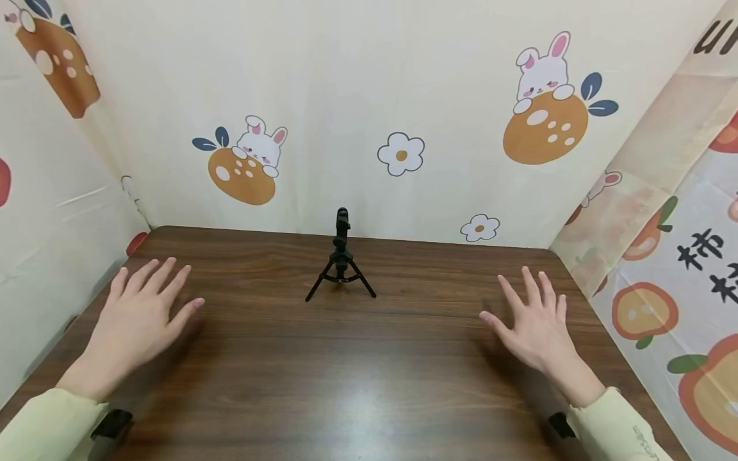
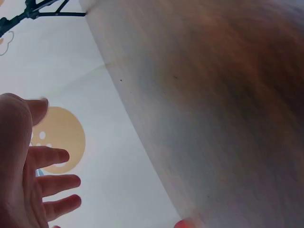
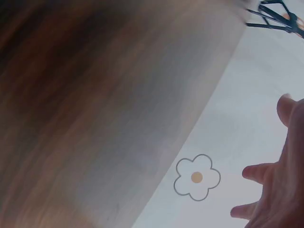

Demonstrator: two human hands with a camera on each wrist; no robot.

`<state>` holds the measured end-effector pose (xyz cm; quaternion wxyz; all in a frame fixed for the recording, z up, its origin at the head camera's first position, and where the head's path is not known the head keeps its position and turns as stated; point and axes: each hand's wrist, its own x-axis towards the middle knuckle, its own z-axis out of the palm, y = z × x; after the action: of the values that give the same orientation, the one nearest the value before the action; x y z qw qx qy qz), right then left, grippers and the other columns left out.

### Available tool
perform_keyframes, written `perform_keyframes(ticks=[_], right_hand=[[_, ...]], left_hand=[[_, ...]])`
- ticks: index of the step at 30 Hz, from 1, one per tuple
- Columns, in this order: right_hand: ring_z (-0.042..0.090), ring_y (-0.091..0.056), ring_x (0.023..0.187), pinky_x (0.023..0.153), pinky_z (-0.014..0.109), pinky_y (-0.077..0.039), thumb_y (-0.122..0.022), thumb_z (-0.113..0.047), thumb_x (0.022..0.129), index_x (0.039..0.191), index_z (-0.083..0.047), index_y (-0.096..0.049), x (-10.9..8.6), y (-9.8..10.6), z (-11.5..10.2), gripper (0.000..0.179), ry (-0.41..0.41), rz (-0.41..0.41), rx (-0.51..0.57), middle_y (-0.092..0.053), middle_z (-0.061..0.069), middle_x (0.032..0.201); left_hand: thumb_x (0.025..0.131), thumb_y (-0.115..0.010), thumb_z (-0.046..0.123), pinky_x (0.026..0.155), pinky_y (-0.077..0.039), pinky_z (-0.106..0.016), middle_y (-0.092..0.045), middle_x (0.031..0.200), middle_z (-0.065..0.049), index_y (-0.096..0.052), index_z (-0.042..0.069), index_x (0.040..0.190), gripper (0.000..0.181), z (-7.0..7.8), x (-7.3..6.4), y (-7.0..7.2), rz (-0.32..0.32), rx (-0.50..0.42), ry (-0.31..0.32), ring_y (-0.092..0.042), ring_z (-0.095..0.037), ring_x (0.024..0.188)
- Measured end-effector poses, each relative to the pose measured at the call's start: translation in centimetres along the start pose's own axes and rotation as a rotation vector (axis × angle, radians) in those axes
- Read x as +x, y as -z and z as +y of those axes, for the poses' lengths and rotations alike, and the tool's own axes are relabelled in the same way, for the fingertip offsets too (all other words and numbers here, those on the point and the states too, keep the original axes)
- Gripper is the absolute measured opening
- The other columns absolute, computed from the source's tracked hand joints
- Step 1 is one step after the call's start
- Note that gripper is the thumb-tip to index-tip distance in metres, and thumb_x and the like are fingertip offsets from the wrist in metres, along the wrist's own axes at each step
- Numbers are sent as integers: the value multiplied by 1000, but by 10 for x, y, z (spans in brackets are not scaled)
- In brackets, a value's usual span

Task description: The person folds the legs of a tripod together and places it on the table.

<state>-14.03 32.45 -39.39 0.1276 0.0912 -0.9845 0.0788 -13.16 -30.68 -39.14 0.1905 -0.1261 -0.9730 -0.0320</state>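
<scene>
A small black tripod (image 1: 341, 256) stands upright on three spread legs near the back of the brown wooden table (image 1: 346, 358). My left hand (image 1: 135, 317), fingers spread and palm down, is over the table's left side, well apart from the tripod. Over the right side is my right hand (image 1: 536, 326), its fingers also spread and holding nothing. In the left wrist view the tripod's legs (image 2: 59, 13) show at the top left corner. The right wrist view has them (image 3: 268, 24) at its top right.
A pale cloth (image 1: 346, 96) printed with rabbits, oranges and flowers hangs behind the table. More cloth (image 1: 52, 211) runs along the left edge, and a fruit-printed sheet (image 1: 651, 275) with dark lettering borders the right. Black bands (image 1: 112, 424) show at both wrists.
</scene>
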Motion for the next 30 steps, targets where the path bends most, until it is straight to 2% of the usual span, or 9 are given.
perform_keyframes(ticks=[4, 8, 10, 13, 18, 22, 26, 30], right_hand=[[54, -25, 138, 102, 73, -22, -53, -54, 99, 149, -10, -46, 6, 8, -8, 67, -18, -33, 152, -31, 29, 153], [47, -41, 133, 102, 65, -32, -47, -48, 104, 144, -8, -53, 12, 12, -19, 57, -47, -82, 331, -46, 23, 147], [42, -45, 132, 102, 62, -35, -46, -48, 104, 142, -9, -55, 15, 13, -25, 55, -61, -102, 407, -50, 20, 145], [37, -50, 130, 101, 58, -39, -46, -49, 104, 140, -12, -57, 19, 13, -34, 54, -82, -123, 494, -55, 15, 142], [33, -54, 127, 99, 56, -43, -49, -47, 104, 138, -15, -61, 26, 12, -49, 48, -76, -125, 575, -59, 11, 138], [30, -55, 126, 99, 54, -43, -50, -45, 103, 136, -17, -63, 34, 12, -60, 45, -55, -106, 609, -61, 7, 136], [27, -55, 127, 100, 52, -44, -53, -45, 102, 135, -18, -63, 42, 11, -70, 44, -50, -108, 659, -61, 5, 136], [24, -54, 128, 102, 50, -43, -54, -48, 101, 136, -20, -63, 49, 11, -81, 45, -51, -116, 719, -60, 3, 137]], left_hand=[[91, -69, 36, 110, -19, -64, -53, 136, -30, -59, -3, 132, 57, 1, 4, 1, 43, -37, 8, -44, -49, 124], [93, -68, 34, 93, -38, -65, -58, 131, -27, -62, 1, 128, 49, 6, 8, 2, 21, -109, 52, -51, -47, 118], [95, -66, 34, 84, -43, -66, -61, 127, -25, -62, 3, 128, 46, 11, 11, 2, -7, -154, 70, -54, -46, 114], [97, -63, 36, 73, -47, -64, -66, 118, -23, -63, 5, 127, 43, 18, 16, 2, -51, -229, 90, -62, -42, 102], [99, -61, 34, 70, -51, -55, -72, 107, -18, -66, 6, 122, 36, 33, 26, 0, -97, -409, 95, -70, -32, 85], [100, -62, 30, 74, -54, -47, -72, 107, -12, -68, 6, 117, 30, 47, 38, -3, -99, -548, 88, -71, -27, 86], [100, -61, 29, 72, -53, -40, -72, 106, -9, -69, 7, 116, 28, 60, 48, -9, -125, -618, 92, -68, -24, 88], [101, -60, 29, 73, -51, -38, -71, 108, -8, -69, 9, 118, 28, 72, 58, -14, -156, -684, 94, -65, -24, 91]])
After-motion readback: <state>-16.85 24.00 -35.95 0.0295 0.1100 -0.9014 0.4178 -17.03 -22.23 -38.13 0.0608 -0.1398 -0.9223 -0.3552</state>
